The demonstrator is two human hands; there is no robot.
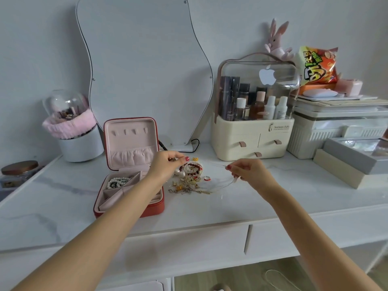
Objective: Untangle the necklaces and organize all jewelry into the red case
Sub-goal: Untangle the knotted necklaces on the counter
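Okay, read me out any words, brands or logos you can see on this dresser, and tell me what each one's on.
"Serious Life": cream cosmetics organizer; the smaller line beneath is unreadable.
Apple logo, no words: its clear lid.
Snack bag: large stylized characters, unreadable.
Bottle labels inside the organizer: too small.

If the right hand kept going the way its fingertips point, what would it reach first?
The right hand points left, toward the jewelry pile; probably the beaded bracelets at its top come first, though depth is unclear.

Glossy marble-look tabletop (210, 211); matt red leatherette case (154, 210), pink velvety lining.
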